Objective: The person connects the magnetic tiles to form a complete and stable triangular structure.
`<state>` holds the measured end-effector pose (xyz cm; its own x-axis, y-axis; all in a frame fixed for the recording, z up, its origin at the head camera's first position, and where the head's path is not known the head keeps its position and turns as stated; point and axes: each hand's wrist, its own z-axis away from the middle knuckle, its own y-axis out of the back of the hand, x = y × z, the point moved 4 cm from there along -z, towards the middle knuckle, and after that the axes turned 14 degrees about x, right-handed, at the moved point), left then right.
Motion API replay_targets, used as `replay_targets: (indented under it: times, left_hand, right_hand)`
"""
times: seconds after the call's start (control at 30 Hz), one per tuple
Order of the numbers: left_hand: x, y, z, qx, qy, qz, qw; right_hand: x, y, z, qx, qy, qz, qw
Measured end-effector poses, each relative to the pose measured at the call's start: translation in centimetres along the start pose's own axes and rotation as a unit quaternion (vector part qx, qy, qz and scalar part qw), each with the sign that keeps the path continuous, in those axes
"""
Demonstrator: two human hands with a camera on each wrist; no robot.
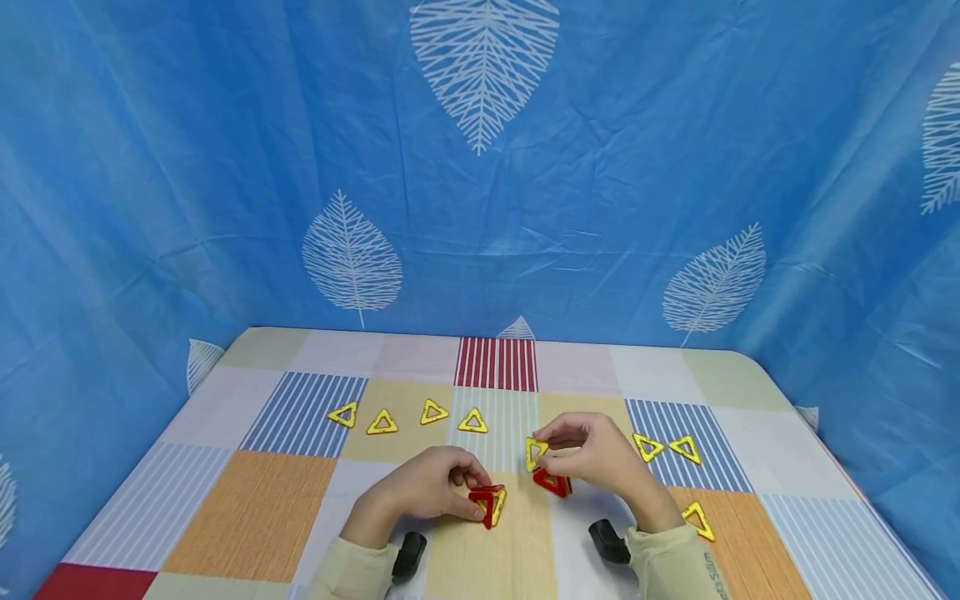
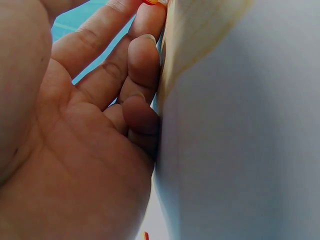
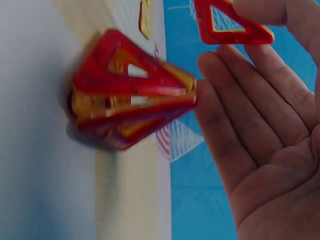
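My left hand (image 1: 438, 483) holds a small cluster of red and yellow triangle tiles (image 1: 489, 504) between thumb and fingers, low over the table's middle. In the left wrist view the last fingers curl beside the tabletop, and just a sliver of red shows by the fingertips. My right hand (image 1: 596, 454) pinches one triangle tile (image 3: 235, 25), yellow on the face toward the head camera and red toward the wrist camera. Below it, a pointed shape made of joined triangle tiles (image 3: 135, 92) sits on the table, close to the right fingertips.
Several loose yellow triangle tiles (image 1: 382, 422) lie in a row at the back left. More lie on the right, with one tile (image 1: 698, 521) beside the right forearm. A patchwork-pattern cloth (image 1: 270, 517) covers the table, and a blue leaf-print curtain (image 1: 225, 167) hangs behind.
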<state>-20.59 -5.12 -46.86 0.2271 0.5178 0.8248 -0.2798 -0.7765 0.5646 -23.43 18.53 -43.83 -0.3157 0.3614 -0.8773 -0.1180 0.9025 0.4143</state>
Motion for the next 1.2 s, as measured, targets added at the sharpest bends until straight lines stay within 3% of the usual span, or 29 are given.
replay_targets:
  times: [0.3, 0.47, 0.6, 0.8, 1.2]
  left_hand:
    - [0.1, 0.0, 0.0, 0.005, -0.004, -0.002, 1.0000]
    - [0.0, 0.0, -0.1, 0.025, -0.007, -0.007, 0.9996]
    - [0.2, 0.1, -0.1, 0.039, -0.008, -0.006, 0.9992]
    - [0.3, 0.0, -0.1, 0.051, -0.011, -0.006, 0.9986]
    - [0.3, 0.0, -0.3, 0.056, -0.015, -0.014, 0.9982]
  right_hand:
    - [-2.1, -1.3, 1.1, -0.046, 0.059, 0.068, 0.995]
    - [-2.9, -2.2, 1.3, -0.071, 0.080, 0.069, 0.992]
    - [-2.9, -3.4, 1.5, -0.092, 0.090, 0.093, 0.987]
    - [-2.6, -4.5, 1.6, -0.089, 0.083, 0.128, 0.984]
    - [-1.7, -5.4, 1.6, -0.103, 0.054, 0.065, 0.991]
